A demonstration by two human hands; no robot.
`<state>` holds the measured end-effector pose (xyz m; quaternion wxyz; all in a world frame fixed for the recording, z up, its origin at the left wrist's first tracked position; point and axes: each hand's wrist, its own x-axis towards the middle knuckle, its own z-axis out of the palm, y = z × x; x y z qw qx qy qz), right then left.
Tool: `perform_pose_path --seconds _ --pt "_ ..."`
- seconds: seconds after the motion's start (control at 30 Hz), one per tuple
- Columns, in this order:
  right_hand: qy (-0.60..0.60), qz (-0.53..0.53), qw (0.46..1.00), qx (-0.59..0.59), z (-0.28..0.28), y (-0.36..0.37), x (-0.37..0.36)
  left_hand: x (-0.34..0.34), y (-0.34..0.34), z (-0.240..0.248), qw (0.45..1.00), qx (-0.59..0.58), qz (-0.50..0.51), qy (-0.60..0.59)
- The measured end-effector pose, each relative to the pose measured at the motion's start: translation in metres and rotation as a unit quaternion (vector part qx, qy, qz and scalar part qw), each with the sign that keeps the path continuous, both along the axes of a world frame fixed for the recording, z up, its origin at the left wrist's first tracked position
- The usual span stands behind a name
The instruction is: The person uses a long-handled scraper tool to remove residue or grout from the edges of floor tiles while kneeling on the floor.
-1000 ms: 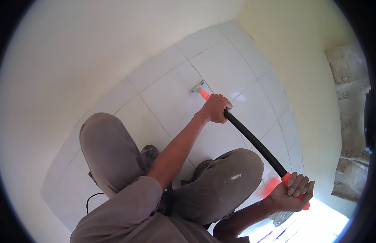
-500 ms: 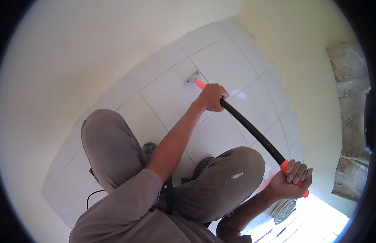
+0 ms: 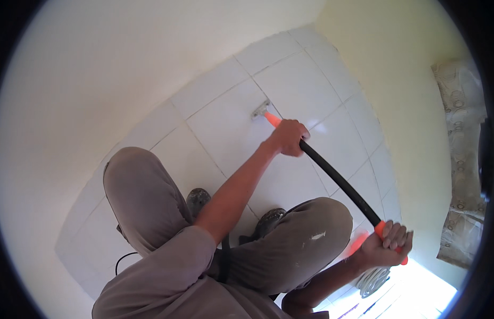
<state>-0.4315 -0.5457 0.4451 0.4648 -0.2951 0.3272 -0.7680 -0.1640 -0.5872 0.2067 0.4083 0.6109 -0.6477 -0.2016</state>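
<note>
A long-handled scraper (image 3: 340, 183) with a black shaft and orange ends slants across the view, from upper middle to lower right. My left hand (image 3: 289, 137) is closed around it near the orange neck, just behind the flat grey head. That head appears to rest on a white floor tile (image 3: 225, 114), beside a grout line. At the lower right, my right hand (image 3: 386, 245) wraps round the orange grip at the handle's other end; its fingers look dusty. Whether the blade edge presses on the tile cannot be made out.
My bent knees (image 3: 138, 175) and dark shoes (image 3: 198, 201) are below the scraper. Plain walls (image 3: 385, 64) border the tiles. A patterned curtain (image 3: 457, 154) hangs at the right. Near my right forearm lie a coiled pale cable or hose (image 3: 372, 282) and a blurred red thing (image 3: 357, 243).
Both hands and the scraper have moved slightly right and back toward me. The scraper head has slid a short way along the tile. My grip looks the same.
</note>
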Motion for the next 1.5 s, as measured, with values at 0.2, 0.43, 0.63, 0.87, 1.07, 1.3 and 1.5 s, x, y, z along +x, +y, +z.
perform_pose_path --seconds 0.2,0.43,0.63,0.87,1.07,1.3,1.5 --pt "0.038 0.010 0.999 0.011 0.030 0.005 0.026 0.010 0.004 0.023 0.996 0.083 -0.012 -0.011" --pt "0.028 0.045 0.999 0.003 0.013 -0.007 0.034 0.027 0.002 0.011 0.996 0.093 0.007 0.016" --pt "0.005 0.036 0.999 0.019 -0.001 -0.007 0.020 0.018 0.004 0.002 0.999 0.036 0.016 0.013" --pt "0.004 -0.004 0.999 0.034 -0.003 0.007 0.019 0.016 0.004 -0.008 1.000 0.012 -0.006 0.011" --pt "-0.006 0.038 0.998 0.046 -0.004 -0.004 0.032 0.029 0.002 0.000 0.994 0.107 0.007 -0.007" --pt "-0.053 0.100 0.993 0.029 -0.020 -0.003 0.032 0.047 0.001 -0.014 0.997 -0.048 0.062 -0.025" --pt "0.032 0.213 0.976 -0.030 -0.005 0.000 0.036 0.048 0.010 -0.013 0.997 0.024 0.068 0.016"
